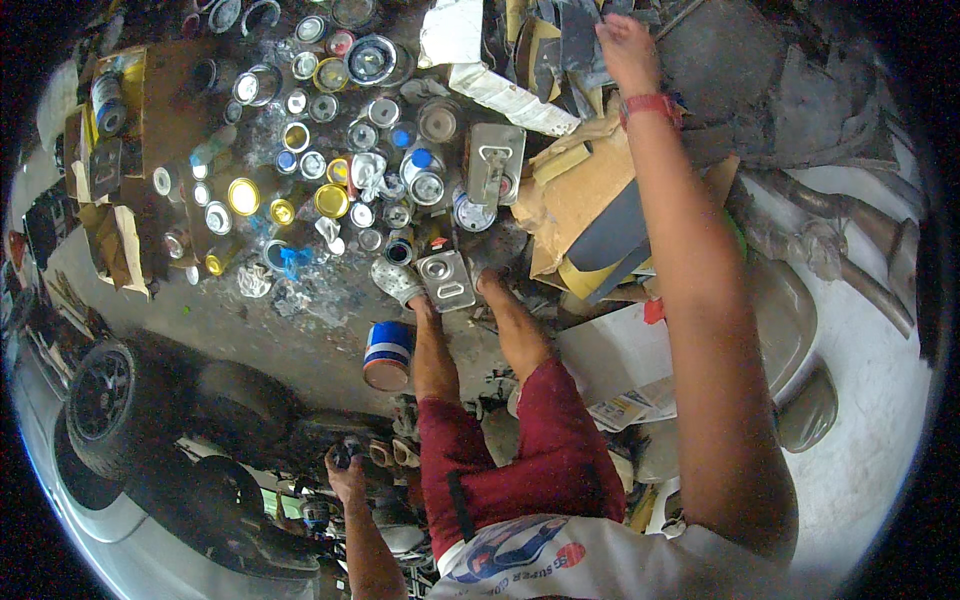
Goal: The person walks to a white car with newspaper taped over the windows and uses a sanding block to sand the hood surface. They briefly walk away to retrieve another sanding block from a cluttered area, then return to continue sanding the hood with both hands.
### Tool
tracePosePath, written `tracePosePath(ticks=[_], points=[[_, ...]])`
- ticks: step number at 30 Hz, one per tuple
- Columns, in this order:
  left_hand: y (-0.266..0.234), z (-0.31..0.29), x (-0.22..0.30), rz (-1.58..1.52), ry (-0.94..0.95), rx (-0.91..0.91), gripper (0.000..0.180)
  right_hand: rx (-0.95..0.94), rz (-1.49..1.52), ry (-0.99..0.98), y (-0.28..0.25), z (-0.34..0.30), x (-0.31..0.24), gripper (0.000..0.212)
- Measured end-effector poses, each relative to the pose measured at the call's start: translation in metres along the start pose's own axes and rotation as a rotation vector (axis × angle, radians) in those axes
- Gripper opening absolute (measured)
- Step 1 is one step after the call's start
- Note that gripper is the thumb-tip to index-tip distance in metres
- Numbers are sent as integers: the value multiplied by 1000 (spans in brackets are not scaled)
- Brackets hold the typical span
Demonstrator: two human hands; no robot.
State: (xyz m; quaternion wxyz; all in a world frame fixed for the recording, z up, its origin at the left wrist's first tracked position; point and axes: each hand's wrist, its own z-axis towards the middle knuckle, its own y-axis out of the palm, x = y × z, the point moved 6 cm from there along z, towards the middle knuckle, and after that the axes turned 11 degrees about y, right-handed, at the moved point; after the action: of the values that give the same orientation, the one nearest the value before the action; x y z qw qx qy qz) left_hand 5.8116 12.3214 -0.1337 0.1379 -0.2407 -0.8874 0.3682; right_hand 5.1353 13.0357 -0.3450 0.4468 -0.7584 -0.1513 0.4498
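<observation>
My right arm stretches far forward, a red band on its wrist. At its end my right hand (628, 50) has its fingers bent together beside dark grey sheets (578, 45) that look like sandpaper. These stand among scraps in a white carton (510, 98). Whether a sheet is between the fingertips, I cannot make out. Low on the left, my left hand (346, 478) is closed around a small dark object (345, 456), its kind unclear. An opened brown carton (590, 205) with more dark sheets lies under my right forearm.
Many paint cans, including a yellow-rimmed can (243, 196), cover the floor ahead. Rectangular metal tins (446, 280) stand by my feet. A blue-and-white can (388, 355) is left of my leg. Tyres (103, 390) are at left; a grey plastic chair (780, 310) is at right.
</observation>
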Motion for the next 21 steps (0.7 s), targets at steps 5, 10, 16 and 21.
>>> tracePosePath(ticks=[5,10,16,21], points=[[7,-21,7,110,-120,13,69,-436,-118,331,46,13,-50,71],[23,-6,-8,65,52,12,65,-206,-149,-144,67,60,-24,66],[23,-25,14,-27,-70,-2,64,-386,57,144,70,54,-4,52],[26,-17,23,31,61,-21,67,-246,509,185,9,50,37,45]])
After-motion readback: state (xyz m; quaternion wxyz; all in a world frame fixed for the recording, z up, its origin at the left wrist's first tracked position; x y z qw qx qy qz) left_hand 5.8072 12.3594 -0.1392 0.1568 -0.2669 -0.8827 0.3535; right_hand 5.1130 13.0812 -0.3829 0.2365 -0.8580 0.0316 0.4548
